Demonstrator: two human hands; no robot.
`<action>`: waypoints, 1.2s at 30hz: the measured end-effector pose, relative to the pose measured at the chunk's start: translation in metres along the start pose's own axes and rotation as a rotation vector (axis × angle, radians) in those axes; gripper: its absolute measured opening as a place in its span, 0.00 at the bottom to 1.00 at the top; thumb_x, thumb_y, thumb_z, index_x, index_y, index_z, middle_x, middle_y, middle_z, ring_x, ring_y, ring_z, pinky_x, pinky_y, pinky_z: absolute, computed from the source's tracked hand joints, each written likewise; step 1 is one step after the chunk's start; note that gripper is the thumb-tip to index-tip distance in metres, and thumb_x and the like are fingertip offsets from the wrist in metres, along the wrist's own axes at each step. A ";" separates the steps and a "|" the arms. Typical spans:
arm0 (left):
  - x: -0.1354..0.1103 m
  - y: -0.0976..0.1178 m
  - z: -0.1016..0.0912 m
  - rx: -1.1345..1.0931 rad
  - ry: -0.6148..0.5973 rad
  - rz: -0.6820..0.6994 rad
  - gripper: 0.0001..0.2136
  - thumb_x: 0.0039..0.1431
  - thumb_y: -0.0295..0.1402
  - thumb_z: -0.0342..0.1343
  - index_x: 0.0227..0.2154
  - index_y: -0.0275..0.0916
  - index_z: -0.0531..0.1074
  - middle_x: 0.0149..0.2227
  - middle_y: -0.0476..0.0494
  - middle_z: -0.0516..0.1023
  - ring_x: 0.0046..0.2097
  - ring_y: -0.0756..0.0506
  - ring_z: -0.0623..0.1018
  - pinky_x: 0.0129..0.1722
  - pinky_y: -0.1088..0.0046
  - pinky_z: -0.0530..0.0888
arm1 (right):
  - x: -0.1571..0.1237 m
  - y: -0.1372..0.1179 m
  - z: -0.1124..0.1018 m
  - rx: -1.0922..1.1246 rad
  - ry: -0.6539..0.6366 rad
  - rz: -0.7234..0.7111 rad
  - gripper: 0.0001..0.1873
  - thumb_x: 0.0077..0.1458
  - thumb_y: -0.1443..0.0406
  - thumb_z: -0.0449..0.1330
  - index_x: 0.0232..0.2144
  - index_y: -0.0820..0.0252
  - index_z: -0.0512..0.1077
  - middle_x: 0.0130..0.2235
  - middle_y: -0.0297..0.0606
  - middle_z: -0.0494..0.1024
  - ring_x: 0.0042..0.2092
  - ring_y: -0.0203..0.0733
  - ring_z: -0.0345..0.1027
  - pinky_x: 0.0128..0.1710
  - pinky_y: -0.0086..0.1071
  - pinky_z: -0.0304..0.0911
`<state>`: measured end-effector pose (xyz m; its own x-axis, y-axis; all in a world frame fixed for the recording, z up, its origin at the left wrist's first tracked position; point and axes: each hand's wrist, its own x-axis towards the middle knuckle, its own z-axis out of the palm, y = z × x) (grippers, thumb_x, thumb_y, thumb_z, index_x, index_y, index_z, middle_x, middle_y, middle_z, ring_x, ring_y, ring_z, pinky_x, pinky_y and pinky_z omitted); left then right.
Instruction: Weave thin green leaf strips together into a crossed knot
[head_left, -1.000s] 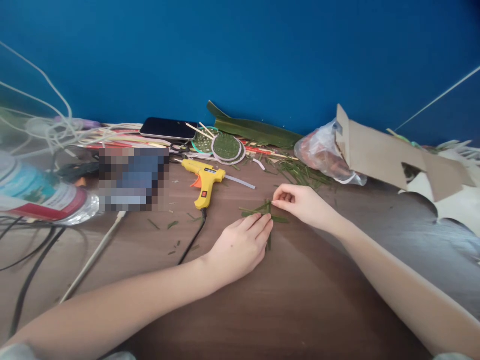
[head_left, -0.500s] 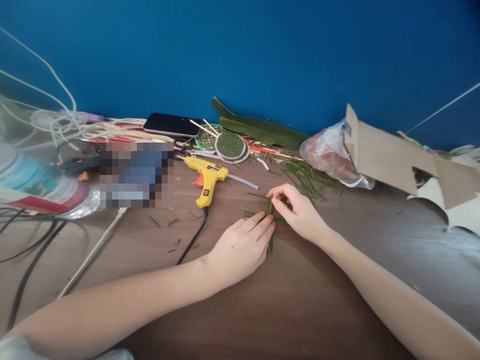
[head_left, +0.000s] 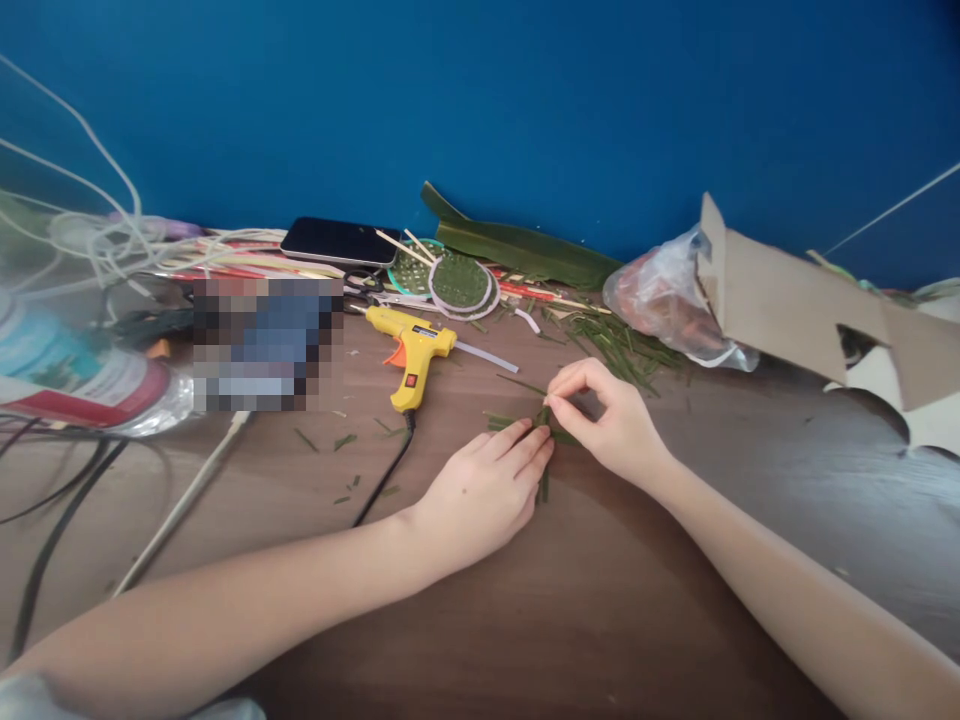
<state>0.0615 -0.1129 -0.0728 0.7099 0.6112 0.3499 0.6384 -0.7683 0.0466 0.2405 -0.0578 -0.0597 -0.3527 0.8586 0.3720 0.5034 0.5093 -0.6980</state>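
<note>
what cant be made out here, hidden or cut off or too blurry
All in the head view:
Middle of the green strips: covered by the left hand.
Gripped end of the thin strip: hidden by the right hand.
Bottle: cut off by the left edge, label too blurred to read.
Pixelated device: blocky pixels mask its details.
Contents of the plastic bag: obscured by its cloudy film.
</note>
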 end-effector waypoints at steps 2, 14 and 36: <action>0.000 0.000 0.000 -0.002 0.002 -0.001 0.18 0.59 0.27 0.43 0.50 0.29 0.66 0.53 0.40 0.70 0.54 0.42 0.69 0.47 0.67 0.71 | -0.001 0.000 0.001 0.033 0.011 0.040 0.05 0.50 0.69 0.55 0.24 0.56 0.62 0.30 0.35 0.71 0.36 0.39 0.66 0.38 0.34 0.61; 0.000 0.000 0.000 -0.003 -0.015 0.003 0.17 0.60 0.28 0.42 0.50 0.29 0.66 0.54 0.39 0.69 0.55 0.42 0.68 0.47 0.66 0.71 | 0.008 0.000 -0.008 0.286 -0.222 0.430 0.05 0.48 0.63 0.58 0.26 0.59 0.66 0.30 0.37 0.76 0.32 0.38 0.69 0.32 0.32 0.63; 0.000 -0.001 0.001 -0.007 -0.007 0.008 0.18 0.59 0.27 0.44 0.51 0.28 0.66 0.54 0.39 0.69 0.54 0.41 0.68 0.47 0.65 0.71 | 0.004 -0.001 -0.014 -0.121 -0.278 0.253 0.03 0.48 0.67 0.57 0.23 0.57 0.68 0.25 0.32 0.70 0.27 0.35 0.62 0.28 0.30 0.58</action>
<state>0.0615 -0.1121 -0.0737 0.7174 0.6062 0.3434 0.6304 -0.7746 0.0505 0.2492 -0.0540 -0.0490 -0.3972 0.9177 0.0060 0.6852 0.3009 -0.6633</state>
